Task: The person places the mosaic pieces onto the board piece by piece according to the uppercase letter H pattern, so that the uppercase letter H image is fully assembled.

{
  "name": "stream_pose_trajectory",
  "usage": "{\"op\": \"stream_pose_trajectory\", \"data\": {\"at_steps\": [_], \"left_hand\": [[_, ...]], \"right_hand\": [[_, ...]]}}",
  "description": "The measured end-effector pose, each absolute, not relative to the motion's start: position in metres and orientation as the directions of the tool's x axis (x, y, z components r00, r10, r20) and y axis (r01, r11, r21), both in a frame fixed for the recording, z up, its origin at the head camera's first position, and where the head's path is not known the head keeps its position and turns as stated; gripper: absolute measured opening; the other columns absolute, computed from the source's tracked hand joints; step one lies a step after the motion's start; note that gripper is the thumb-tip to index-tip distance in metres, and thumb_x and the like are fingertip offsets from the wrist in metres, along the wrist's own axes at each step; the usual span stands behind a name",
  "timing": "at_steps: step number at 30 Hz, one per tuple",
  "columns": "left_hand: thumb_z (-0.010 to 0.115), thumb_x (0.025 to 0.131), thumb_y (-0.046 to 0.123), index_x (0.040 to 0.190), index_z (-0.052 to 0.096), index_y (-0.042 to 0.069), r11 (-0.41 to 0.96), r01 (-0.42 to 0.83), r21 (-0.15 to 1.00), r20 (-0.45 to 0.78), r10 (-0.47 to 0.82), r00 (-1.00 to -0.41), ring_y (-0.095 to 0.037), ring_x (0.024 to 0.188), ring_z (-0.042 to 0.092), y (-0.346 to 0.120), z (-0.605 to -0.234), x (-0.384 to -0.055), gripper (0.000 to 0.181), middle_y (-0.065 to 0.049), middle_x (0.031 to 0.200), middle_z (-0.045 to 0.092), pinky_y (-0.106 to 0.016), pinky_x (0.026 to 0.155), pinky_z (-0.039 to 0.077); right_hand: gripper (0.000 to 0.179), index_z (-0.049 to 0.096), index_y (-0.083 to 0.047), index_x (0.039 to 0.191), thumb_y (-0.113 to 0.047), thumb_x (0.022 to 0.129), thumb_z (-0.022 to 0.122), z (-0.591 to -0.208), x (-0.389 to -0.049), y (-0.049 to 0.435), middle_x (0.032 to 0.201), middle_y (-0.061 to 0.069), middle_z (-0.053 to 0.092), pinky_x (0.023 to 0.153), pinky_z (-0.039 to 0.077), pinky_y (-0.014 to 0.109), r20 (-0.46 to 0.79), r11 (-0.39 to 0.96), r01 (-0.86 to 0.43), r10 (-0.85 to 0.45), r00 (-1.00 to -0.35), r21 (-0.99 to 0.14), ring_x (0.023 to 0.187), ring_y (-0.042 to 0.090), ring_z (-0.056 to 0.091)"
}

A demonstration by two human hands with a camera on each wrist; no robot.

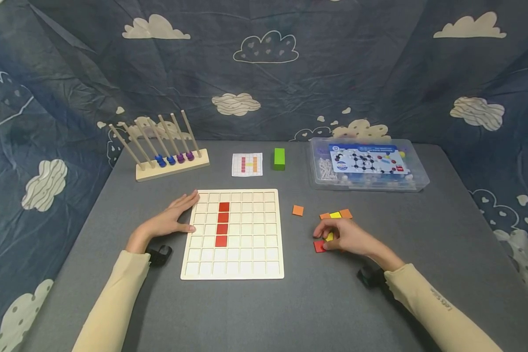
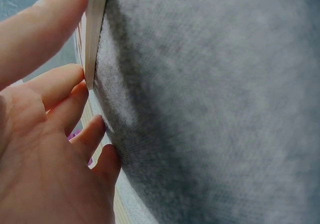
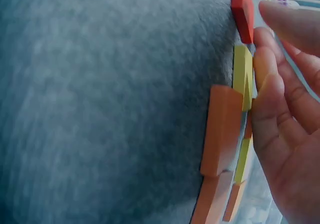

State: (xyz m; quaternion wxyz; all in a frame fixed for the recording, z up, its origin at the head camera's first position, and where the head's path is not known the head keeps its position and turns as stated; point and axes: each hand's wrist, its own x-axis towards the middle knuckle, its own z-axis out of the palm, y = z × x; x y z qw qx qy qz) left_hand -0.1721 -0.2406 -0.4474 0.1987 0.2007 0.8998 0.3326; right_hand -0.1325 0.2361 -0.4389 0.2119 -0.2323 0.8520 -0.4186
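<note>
A pale wooden grid board [image 1: 251, 254] lies on the table with several red tiles [image 1: 222, 228] in one column. My left hand [image 1: 171, 217] rests along the board's left edge, fingers spread and fingertips at the rim, as the left wrist view also shows. Over a small group of loose tiles is my right hand [image 1: 349, 237], fingers bent and thumb apart from them. A loose red tile [image 3: 242, 12] lies right by its thumb and fingertips. Beside the fingers are a yellow tile [image 3: 242, 74] and orange tiles [image 3: 220, 131]; the hand partly hides the group in the head view.
A lone orange tile [image 1: 297, 210] lies right of the board. Behind stand a peg rack [image 1: 171, 168] with blue and purple beads, a printed pattern card [image 1: 247, 171], a green block [image 1: 279, 159] and a clear plastic box [image 1: 365, 183] of molecule parts.
</note>
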Motion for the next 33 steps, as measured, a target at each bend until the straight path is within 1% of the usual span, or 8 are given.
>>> {"op": "stream_pose_trajectory", "data": {"at_steps": [5, 10, 13, 18, 23, 26, 30, 33], "left_hand": [[0.074, 0.083, 0.029, 0.151, 0.017, 0.0, 0.7, 0.227, 0.677, -0.227, 0.491, -0.841, -0.045, 0.141, -0.001, -0.241, -0.449, -0.173, 0.094, -0.02, 0.158, 0.006, -0.066, 0.106, 0.004], [0.074, 0.083, 0.028, 0.151, 0.017, 0.0, 0.702, 0.224, 0.676, -0.229, 0.489, -0.842, -0.045, 0.141, -0.001, -0.241, -0.449, -0.173, 0.093, -0.02, 0.158, 0.006, -0.066, 0.106, 0.004], [0.074, 0.083, 0.028, 0.151, 0.017, 0.0, 0.699, 0.223, 0.68, -0.227, 0.489, -0.842, -0.045, 0.141, -0.001, -0.241, -0.449, -0.173, 0.094, -0.02, 0.158, 0.006, -0.066, 0.106, 0.004], [0.075, 0.083, 0.028, 0.151, 0.017, 0.0, 0.699, 0.221, 0.68, -0.227, 0.487, -0.844, -0.045, 0.141, -0.001, -0.241, -0.45, -0.173, 0.094, -0.021, 0.158, 0.007, -0.066, 0.106, 0.004], [0.075, 0.083, 0.028, 0.151, 0.017, 0.0, 0.697, 0.22, 0.682, -0.225, 0.487, -0.844, -0.044, 0.141, -0.001, -0.242, -0.451, -0.173, 0.094, -0.02, 0.158, 0.007, -0.066, 0.106, 0.004], [0.075, 0.083, 0.028, 0.151, 0.017, 0.0, 0.696, 0.221, 0.684, -0.224, 0.488, -0.843, -0.044, 0.141, -0.001, -0.242, -0.451, -0.173, 0.094, -0.02, 0.158, 0.007, -0.066, 0.106, 0.004], [0.075, 0.083, 0.028, 0.151, 0.017, 0.0, 0.696, 0.216, 0.685, -0.228, 0.486, -0.844, -0.044, 0.141, -0.001, -0.241, -0.45, -0.173, 0.094, -0.02, 0.158, 0.007, -0.066, 0.106, 0.004], [0.075, 0.083, 0.027, 0.151, 0.016, 0.0, 0.695, 0.212, 0.688, -0.229, 0.484, -0.845, -0.044, 0.142, -0.002, -0.241, -0.45, -0.173, 0.094, -0.02, 0.158, 0.006, -0.066, 0.106, 0.004]], "right_hand": [[0.025, 0.067, -0.007, 0.094, 0.009, 0.075, 0.073, -0.442, -0.132, 0.231, 0.085, -0.002, 0.062, 0.068, 0.046, 0.028, -0.128, 0.575, -0.298, -0.584, -0.801, -0.762, 0.077, 0.017, 0.053], [0.025, 0.068, -0.008, 0.089, 0.012, 0.076, 0.069, -0.442, -0.134, 0.229, 0.079, -0.003, 0.06, 0.063, 0.045, 0.025, -0.129, 0.588, -0.31, -0.585, -0.8, -0.747, 0.072, 0.013, 0.053], [0.023, 0.068, -0.01, 0.089, 0.011, 0.077, 0.068, -0.441, -0.135, 0.229, 0.078, -0.002, 0.059, 0.063, 0.044, 0.025, -0.13, 0.605, -0.327, -0.587, -0.799, -0.726, 0.072, 0.012, 0.052], [0.024, 0.067, -0.012, 0.09, 0.005, 0.074, 0.074, -0.439, -0.133, 0.229, 0.085, -0.005, 0.061, 0.069, 0.044, 0.029, -0.129, 0.615, -0.357, -0.604, -0.786, -0.703, 0.077, 0.015, 0.052], [0.027, 0.066, -0.012, 0.088, 0.008, 0.072, 0.075, -0.438, -0.132, 0.227, 0.083, -0.004, 0.059, 0.068, 0.044, 0.03, -0.129, 0.606, -0.367, -0.62, -0.774, -0.706, 0.077, 0.017, 0.052], [0.026, 0.065, -0.011, 0.086, 0.01, 0.072, 0.073, -0.438, -0.134, 0.227, 0.078, -0.003, 0.057, 0.064, 0.044, 0.028, -0.145, 0.59, -0.336, -0.62, -0.771, -0.734, 0.072, 0.015, 0.052], [0.02, 0.064, -0.006, 0.088, 0.009, 0.077, 0.07, -0.434, -0.138, 0.224, 0.074, 0.001, 0.056, 0.055, 0.043, 0.026, -0.19, 0.548, -0.236, -0.61, -0.769, -0.802, 0.064, 0.015, 0.05], [0.014, 0.064, -0.002, 0.092, 0.006, 0.081, 0.069, -0.43, -0.142, 0.218, 0.077, 0.005, 0.057, 0.055, 0.044, 0.025, -0.213, 0.512, -0.166, -0.601, -0.77, -0.843, 0.065, 0.017, 0.051]]}}
